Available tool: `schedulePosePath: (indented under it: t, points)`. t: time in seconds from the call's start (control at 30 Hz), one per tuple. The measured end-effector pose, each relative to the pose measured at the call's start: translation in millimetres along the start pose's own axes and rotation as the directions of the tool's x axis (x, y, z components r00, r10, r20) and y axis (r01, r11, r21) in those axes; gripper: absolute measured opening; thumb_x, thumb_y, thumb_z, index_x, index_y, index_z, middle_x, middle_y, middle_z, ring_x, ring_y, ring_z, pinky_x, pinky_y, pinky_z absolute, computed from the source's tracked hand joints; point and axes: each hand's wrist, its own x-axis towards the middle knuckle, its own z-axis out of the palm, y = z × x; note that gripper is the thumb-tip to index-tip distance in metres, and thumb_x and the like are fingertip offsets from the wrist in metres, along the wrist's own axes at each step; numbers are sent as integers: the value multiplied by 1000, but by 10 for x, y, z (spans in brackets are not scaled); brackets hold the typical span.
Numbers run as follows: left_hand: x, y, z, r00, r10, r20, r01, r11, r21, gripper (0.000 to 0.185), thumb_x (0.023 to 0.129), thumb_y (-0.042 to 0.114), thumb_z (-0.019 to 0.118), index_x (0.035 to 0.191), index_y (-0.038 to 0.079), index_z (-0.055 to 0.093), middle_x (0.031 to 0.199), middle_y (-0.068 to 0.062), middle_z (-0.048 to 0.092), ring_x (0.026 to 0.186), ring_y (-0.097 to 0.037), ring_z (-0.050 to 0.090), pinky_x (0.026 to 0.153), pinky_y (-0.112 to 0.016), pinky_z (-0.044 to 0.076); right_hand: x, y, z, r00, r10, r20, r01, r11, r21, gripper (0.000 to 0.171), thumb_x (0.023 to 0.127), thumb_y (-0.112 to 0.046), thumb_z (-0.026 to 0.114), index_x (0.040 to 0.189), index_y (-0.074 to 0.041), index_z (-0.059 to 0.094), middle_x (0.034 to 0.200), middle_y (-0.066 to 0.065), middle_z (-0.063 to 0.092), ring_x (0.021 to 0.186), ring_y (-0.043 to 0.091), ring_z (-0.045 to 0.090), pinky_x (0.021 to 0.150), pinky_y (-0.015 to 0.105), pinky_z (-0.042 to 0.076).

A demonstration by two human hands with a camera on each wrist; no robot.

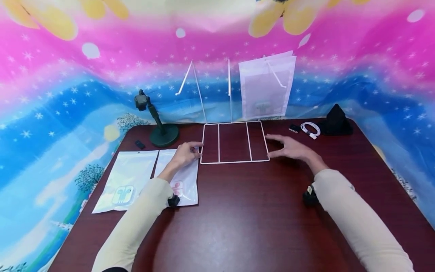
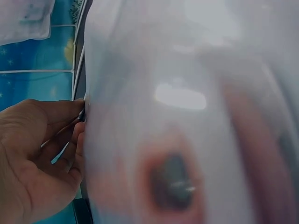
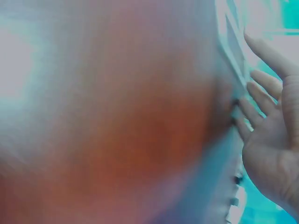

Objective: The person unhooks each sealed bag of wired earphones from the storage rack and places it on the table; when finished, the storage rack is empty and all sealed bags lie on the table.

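Note:
A white wire display rack [image 1: 234, 161] stands at the back of the table, its flat base toward me and its hooks rising behind. My left hand [image 1: 185, 154] is at the left side of the base, its fingertips right at the wire. Across from it, my right hand [image 1: 292, 147] is spread, thumb and forefinger apart at the base's right side. In the right wrist view the right hand [image 3: 275, 126] holds nothing and its fingers are extended. A white pouch [image 1: 266, 87] with a small case inside hangs from the rack's right hook.
Two white pouches [image 1: 136, 166] with earphone cases lie at left, one partly under my left arm. Behind them are a dark green stand [image 1: 164, 135] and a small black item [image 1: 139, 144]. A coiled white cable [image 1: 310, 130] and black holder [image 1: 336, 122] sit back right.

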Motion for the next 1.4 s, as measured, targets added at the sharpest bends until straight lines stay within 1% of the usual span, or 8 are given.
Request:
schedulePosePath:
  t: [0.27, 0.47, 0.63, 0.8, 0.9, 1.03, 1.17, 1.4]
  points:
    - [-1, 22, -22, 1000, 11, 22, -11, 1000, 20, 45, 97, 4, 70, 141, 8, 65, 100, -13, 67, 87, -24, 60, 74, -30, 49, -73, -325, -729, 978, 22, -208, 9, 989, 150, 79, 98, -26, 75, 163, -12, 33, 162, 19, 41, 149, 39, 37, 119, 60, 31]
    - [-8, 34, -25, 1000, 7, 29, -8, 999, 42, 45, 96, 5, 72, 140, 9, 66, 98, -13, 68, 84, -23, 60, 70, -28, 47, -64, -616, -1102, 896, 120, -427, -41, 981, 190, 70, 101, -32, 70, 162, -16, 38, 157, 14, 49, 142, 30, 49, 117, 50, 39]
    - [-10, 44, -13, 1000, 8, 24, -9, 999, 31, 45, 96, 3, 71, 140, 8, 65, 95, -13, 68, 81, -22, 59, 66, -28, 46, 4, -865, -1250, 862, 189, -471, -44, 952, 302, 71, 103, -33, 65, 165, -21, 31, 163, 7, 43, 150, 26, 40, 124, 47, 29]
    - [-5, 36, 0, 1000, 14, 24, -15, 999, 33, 45, 96, 3, 71, 141, 8, 65, 97, -13, 68, 81, -22, 59, 67, -27, 47, 107, -1040, -1259, 829, 222, -514, 50, 885, 463, 71, 98, -21, 73, 161, -22, 39, 141, 2, 58, 136, 20, 50, 124, 41, 31]
    - [-7, 25, -9, 1000, 16, 19, -17, 999, 47, 45, 96, 3, 70, 141, 8, 65, 99, -13, 68, 82, -22, 60, 68, -27, 47, 149, -1118, -1237, 800, 242, -550, 153, 802, 577, 65, 94, -15, 78, 153, -19, 52, 118, -5, 62, 116, 14, 56, 114, 32, 42]
    - [6, 33, -29, 1000, 18, 10, -18, 998, 56, 45, 96, 2, 70, 140, 8, 65, 100, -14, 67, 82, -22, 60, 68, -28, 48, 153, -1201, -1215, 777, 245, -579, 278, 692, 666, 52, 91, -12, 81, 140, -15, 64, 104, -2, 63, 99, 13, 60, 87, 22, 56]
    - [5, 39, -33, 1000, 14, 12, -14, 998, 59, 44, 96, 4, 71, 139, 8, 66, 99, -14, 67, 83, -23, 60, 71, -29, 48, 136, -1238, -1180, 764, 222, -606, 336, 665, 667, 38, 91, -6, 79, 128, -14, 71, 97, 0, 66, 91, 15, 64, 71, 20, 58]
    - [-22, 56, -25, 1000, 23, 14, -24, 998, 66, 44, 95, 5, 72, 139, 8, 67, 105, -14, 67, 85, -23, 61, 79, -33, 49, 9, -1278, -1157, 751, 250, -611, 340, 647, 683, 31, 94, -6, 77, 123, -15, 76, 100, 0, 69, 83, 15, 67, 67, 23, 58]
